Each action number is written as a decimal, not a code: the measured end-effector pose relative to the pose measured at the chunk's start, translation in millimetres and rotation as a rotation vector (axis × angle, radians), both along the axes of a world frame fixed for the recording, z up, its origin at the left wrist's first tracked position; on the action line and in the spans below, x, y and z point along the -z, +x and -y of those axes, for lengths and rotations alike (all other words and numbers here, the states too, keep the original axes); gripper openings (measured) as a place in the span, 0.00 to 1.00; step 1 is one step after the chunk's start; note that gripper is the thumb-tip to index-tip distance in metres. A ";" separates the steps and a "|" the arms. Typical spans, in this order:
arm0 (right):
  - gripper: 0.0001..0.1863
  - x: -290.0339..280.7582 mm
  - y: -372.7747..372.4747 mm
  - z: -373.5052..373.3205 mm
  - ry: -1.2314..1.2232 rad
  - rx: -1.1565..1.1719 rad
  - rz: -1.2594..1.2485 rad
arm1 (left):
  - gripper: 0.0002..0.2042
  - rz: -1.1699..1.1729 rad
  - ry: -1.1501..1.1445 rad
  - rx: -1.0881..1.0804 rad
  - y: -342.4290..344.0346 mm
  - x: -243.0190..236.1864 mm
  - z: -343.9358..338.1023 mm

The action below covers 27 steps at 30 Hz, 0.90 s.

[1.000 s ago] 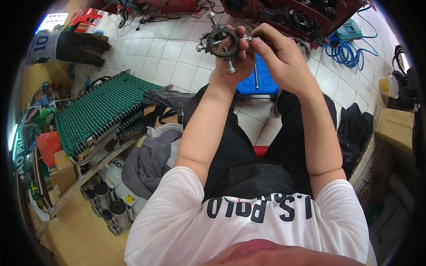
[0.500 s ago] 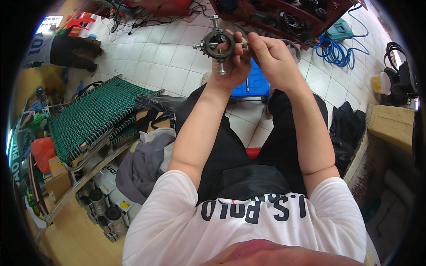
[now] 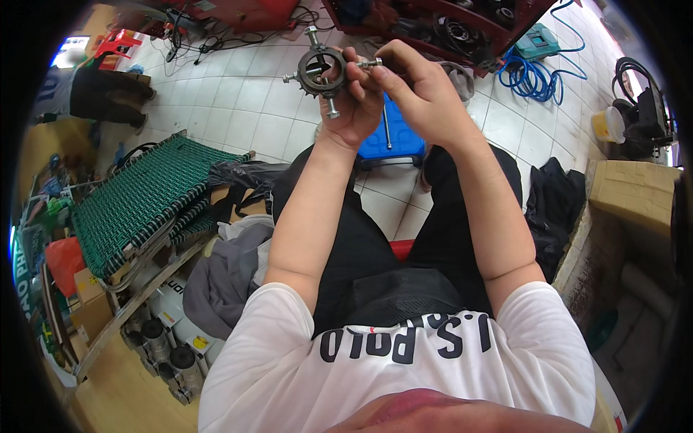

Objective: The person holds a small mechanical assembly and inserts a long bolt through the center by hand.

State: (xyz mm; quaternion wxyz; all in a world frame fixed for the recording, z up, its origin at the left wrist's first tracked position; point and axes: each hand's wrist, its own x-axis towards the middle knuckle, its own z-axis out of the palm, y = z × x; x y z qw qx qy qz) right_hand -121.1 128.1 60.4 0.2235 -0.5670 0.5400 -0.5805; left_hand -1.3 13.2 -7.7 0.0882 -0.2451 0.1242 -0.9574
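I hold a dark metal ring with several silver bolts sticking out of its rim, raised in front of me above my knees. My left hand grips the ring from below and behind. My right hand pinches the bolt on the ring's right side between thumb and fingers. A toothed part shows on the ring's left edge. The inside of the ring is partly hidden by my fingers.
A blue box with a metal rod on it lies on the white tiled floor under my hands. A green woven cot stands left, grey cloth beside it. Blue hose, red shelving and a cardboard box are right.
My hands and the ring have shifted slightly lower and left in view as my head moved. The right fingers stay on the right-side bolt.
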 end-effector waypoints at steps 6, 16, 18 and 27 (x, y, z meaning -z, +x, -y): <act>0.16 -11.7 -8.1 -8.2 0.150 -0.049 -0.090 | 0.13 0.004 -0.006 0.048 -1.0 5.7 0.9; 0.16 -0.3 -4.3 -1.4 -0.018 0.010 -0.006 | 0.13 0.023 0.008 0.015 -2.0 -6.0 -6.0; 0.14 -2.2 -5.0 -0.8 -0.030 0.005 -0.040 | 0.14 0.026 -0.009 -0.012 -1.5 -7.5 -5.6; 0.14 -3.0 -5.5 -1.1 0.130 0.087 -0.112 | 0.17 0.018 -0.001 0.000 -5.0 -0.3 -5.8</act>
